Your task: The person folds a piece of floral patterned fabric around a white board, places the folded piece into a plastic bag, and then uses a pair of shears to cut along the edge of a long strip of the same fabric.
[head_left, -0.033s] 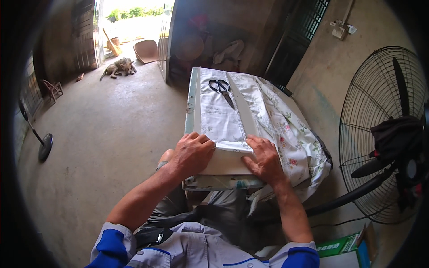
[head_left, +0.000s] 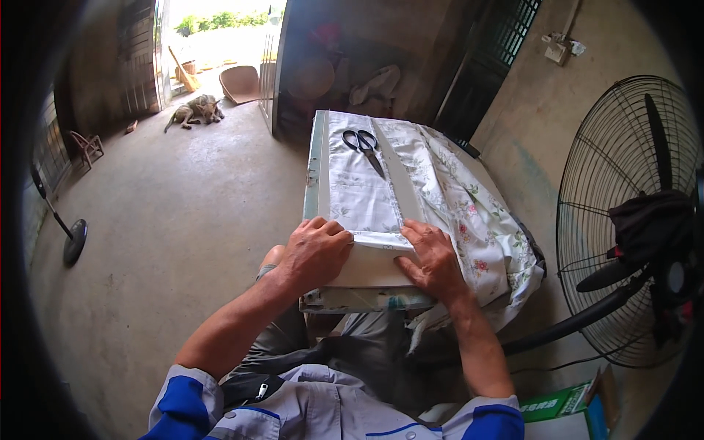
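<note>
A strip of white floral fabric (head_left: 359, 198) lies flat on a small table (head_left: 374, 276), its near edge folded into a narrow hem. At the left end of that fold, my left hand (head_left: 315, 249) is closed, fingers curled down on the cloth. My right hand (head_left: 434, 258) grips the fold's right end, index finger on top and thumb lower down, toward me. Black-handled scissors (head_left: 364, 150) rest on the strip beyond my hands, blades toward me. More floral fabric (head_left: 473, 220) is bunched along the right side and hangs over the table edge.
A large black floor fan (head_left: 631, 220) stands close on the right, with a green box (head_left: 557, 405) below it. On the left is a round black stand base (head_left: 74, 242). A dog (head_left: 195, 112) lies by the open doorway, near a tan chair (head_left: 240, 83).
My right hand has shifted very slightly left and away from me along the fold. My left hand, the scissors and the cloth look the same.
</note>
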{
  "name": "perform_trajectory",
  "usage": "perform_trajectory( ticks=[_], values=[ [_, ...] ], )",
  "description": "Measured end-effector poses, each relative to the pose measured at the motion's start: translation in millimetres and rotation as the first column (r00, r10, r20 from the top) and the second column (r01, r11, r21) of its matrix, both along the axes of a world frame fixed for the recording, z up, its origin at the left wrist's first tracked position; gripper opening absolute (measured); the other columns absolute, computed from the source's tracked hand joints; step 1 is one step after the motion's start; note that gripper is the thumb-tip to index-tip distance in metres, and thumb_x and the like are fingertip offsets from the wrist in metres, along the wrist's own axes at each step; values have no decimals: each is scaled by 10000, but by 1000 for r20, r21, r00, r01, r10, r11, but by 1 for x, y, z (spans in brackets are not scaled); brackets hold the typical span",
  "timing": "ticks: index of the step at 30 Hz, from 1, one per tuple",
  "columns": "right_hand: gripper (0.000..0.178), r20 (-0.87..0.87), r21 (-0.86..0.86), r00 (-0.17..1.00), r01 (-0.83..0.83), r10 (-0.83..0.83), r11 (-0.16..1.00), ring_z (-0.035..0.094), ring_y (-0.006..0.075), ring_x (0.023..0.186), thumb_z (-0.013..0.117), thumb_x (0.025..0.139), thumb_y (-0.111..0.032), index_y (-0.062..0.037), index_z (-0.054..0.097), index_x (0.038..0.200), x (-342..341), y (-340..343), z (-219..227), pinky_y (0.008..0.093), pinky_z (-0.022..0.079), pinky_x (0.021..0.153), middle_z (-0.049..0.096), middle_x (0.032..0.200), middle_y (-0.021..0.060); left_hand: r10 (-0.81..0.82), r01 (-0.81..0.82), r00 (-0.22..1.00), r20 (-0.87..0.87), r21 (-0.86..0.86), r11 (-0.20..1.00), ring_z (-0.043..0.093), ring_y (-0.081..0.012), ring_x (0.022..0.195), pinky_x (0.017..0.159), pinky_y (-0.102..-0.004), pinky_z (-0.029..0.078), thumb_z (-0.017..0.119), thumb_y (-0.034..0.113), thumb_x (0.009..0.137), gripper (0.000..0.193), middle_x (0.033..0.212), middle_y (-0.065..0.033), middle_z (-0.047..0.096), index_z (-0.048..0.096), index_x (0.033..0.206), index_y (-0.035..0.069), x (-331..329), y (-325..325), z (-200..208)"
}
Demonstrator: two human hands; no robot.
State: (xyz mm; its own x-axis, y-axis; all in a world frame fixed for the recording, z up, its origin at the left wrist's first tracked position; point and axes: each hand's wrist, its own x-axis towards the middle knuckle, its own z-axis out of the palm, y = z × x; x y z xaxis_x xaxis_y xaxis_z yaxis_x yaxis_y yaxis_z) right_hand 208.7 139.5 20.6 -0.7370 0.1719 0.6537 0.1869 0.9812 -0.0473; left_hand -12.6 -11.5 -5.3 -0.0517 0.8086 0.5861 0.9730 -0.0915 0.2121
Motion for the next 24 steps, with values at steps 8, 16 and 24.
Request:
perform_trajectory(
  ticks=[8, 16, 24],
  values=[
    [206, 80, -17, 995, -62, 63, 998, 651, 308, 1148, 698, 859, -59, -43, 703, 1064, -4, 28, -14, 426, 469, 1022, 722, 1165, 101, -11, 11, 1000, -15, 18, 1000, 683, -278, 951, 897, -418, 536, 678, 155, 912, 93, 1002, -78, 720, 714, 966, 89, -1, 1, -1],
    [182, -47, -203, 991, -134, 127, 970, 693, 358, 989, 668, 859, -12, -49, 701, 1034, -7, 38, -20, 448, 534, 893, 737, 1017, 143, -88, 79, 988, 129, 72, 994, 687, -282, 992, 908, -413, 548, 719, 122, 840, 126, 1034, -71, 743, 719, 956, 72, -25, 3, -9],
    [168, -35, -228, 985, -172, 169, 958, 681, 361, 923, 674, 852, 5, -50, 686, 1010, 11, 29, -14, 429, 545, 841, 714, 941, 140, -155, 140, 984, 87, 162, 977, 701, -285, 948, 863, -406, 566, 740, 122, 823, 140, 975, -81, 756, 725, 951, 67, -14, -14, -8]
  ],
)
